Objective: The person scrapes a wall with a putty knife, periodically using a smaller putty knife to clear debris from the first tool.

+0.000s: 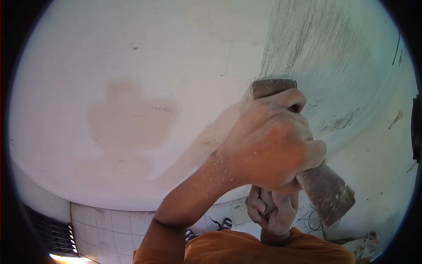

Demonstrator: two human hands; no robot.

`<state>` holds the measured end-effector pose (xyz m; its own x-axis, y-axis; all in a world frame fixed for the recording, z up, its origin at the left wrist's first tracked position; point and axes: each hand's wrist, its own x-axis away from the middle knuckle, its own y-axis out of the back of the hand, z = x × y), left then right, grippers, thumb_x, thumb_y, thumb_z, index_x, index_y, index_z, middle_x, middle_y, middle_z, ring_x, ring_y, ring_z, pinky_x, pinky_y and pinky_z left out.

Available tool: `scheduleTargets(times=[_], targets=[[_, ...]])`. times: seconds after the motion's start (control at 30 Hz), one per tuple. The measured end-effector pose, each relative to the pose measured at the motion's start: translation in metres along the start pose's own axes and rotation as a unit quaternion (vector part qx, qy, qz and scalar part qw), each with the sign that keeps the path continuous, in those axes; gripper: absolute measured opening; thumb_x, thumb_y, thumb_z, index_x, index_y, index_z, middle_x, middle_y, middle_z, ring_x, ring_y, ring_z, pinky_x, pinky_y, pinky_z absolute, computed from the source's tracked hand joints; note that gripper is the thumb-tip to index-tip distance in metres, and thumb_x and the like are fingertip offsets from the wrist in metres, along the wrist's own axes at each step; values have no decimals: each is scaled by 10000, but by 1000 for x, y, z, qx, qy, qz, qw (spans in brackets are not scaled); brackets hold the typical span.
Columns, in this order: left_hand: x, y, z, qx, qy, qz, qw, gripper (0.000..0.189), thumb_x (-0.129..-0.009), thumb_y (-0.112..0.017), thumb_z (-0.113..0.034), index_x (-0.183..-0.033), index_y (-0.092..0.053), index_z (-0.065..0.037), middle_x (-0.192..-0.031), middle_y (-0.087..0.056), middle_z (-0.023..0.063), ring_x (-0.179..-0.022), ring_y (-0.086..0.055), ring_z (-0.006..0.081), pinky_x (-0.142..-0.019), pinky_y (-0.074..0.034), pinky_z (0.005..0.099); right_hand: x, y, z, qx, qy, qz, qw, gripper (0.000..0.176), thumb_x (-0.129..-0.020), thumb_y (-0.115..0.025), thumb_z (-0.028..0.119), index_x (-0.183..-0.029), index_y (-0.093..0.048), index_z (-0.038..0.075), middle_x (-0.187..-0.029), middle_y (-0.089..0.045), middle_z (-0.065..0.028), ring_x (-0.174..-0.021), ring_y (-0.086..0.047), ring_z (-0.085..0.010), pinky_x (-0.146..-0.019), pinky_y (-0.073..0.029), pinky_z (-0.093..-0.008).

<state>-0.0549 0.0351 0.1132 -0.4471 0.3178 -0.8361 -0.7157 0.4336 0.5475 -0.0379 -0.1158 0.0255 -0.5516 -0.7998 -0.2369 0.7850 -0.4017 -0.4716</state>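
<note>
My left hand [272,141] is raised in front of the pale wall, its fingers wrapped round a dusty, dark brown strip of sandpaper [329,191]. One end of the strip shows above my fingers, close to the wall, and a wider end sticks out below my fist. White dust speckles my wrist and forearm. Lower down, near my chest, my right hand [281,213] is closed with its fingers curled. A greyish bit shows between those fingers, but I cannot make out what it is. My left hand partly covers the view of it.
The wall [198,57] has a grey, streaked patch [312,39] at upper right and several small dark marks. Below lie white floor tiles [118,222], my sandalled foot [226,223], a dark grille [50,231], a thin coiled wire [311,222] and a crumpled bag [367,246].
</note>
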Motion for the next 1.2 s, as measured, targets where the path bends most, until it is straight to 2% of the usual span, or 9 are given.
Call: scheduleTargets(times=[0.13, 0.27, 0.43, 0.53, 0.7, 0.77, 0.9, 1.17, 1.2], targets=[[13, -8, -3, 3, 18, -20, 1000, 117, -589, -639, -216, -624, -553, -145, -520, -506, -1, -544, -538, 180, -816, -446, 338, 12, 8, -15, -8, -85, -54, 995, 428, -982, -456, 321, -1190, -435, -52, -619, -409, -69, -406, -372, -125, -341, -281, -225], [-5, -4, -2, 6, 19, -39, 999, 95, -643, -623, -199, -620, -553, -139, -515, -494, 3, -536, -530, 174, -812, -448, 320, -1, 26, -10, -43, 35, 20, 998, 373, -976, -462, 289, -1136, -466, -48, -577, -369, -34, -430, -378, -117, -334, -263, -219], [17, -14, -4, 26, 48, -51, 997, 125, -651, -630, -203, -602, -533, -140, -507, -469, -6, -546, -529, 172, -804, -453, 328, 3, 17, -5, 232, -132, -15, 964, 351, -978, -437, 281, -1106, -473, -44, -580, -369, -25, -437, -363, -105, -327, -254, -220], [-2, -8, 0, 17, 13, -75, 997, 134, -623, -637, -218, -596, -533, -137, -506, -468, -11, -544, -525, 173, -800, -457, 322, 1, 23, 0, 70, -110, -4, 991, 349, -981, -424, 298, -1083, -480, -32, -581, -370, -20, -434, -353, -97, -321, -244, -219], [12, -14, -2, 37, 32, -59, 997, 174, -517, -670, -229, -595, -538, -146, -521, -482, -9, -540, -521, 180, -806, -451, 322, 9, 27, -20, 169, -74, -54, 981, 391, -978, -463, 338, -1099, -480, -33, -581, -372, -26, -406, -338, -99, -310, -227, -221], [2, -7, 0, 49, 20, -43, 998, 206, -480, -690, -222, -595, -534, -152, -521, -484, -10, -541, -521, 183, -811, -449, 328, 7, 12, 0, 33, -11, -18, 999, 414, -974, -481, 349, -1117, -472, -39, -587, -377, -36, -401, -338, -103, -311, -232, -226], [0, -8, -3, 50, 30, -38, 998, 285, -412, -725, -204, -599, -516, -156, -523, -490, -12, -537, -522, 187, -813, -446, 325, 8, 21, -2, -8, -47, 11, 999, 429, -973, -489, 347, -1147, -452, -44, -599, -380, -45, -396, -330, -110, -312, -239, -225], [-14, -2, 0, -36, 28, 2, 999, 293, -453, -772, -204, -626, -542, -154, -552, -529, -14, -554, -547, 190, -876, -448, 338, -10, 11, 8, -17, -6, 67, 998, 331, -999, -416, 275, -1135, -442, -25, -636, -415, -83, -385, -359, -110, -303, -264, -206], [-7, -1, 0, -45, 36, 36, 998, 309, -474, -780, -217, -705, -585, -151, -644, -572, 2, -689, -593, 200, -919, -442, 369, -14, 19, -2, -10, -8, 86, 996, 323, -1001, -408, 273, -1127, -444, -23, -640, -421, -87, -385, -362, -110, -302, -263, -210]])
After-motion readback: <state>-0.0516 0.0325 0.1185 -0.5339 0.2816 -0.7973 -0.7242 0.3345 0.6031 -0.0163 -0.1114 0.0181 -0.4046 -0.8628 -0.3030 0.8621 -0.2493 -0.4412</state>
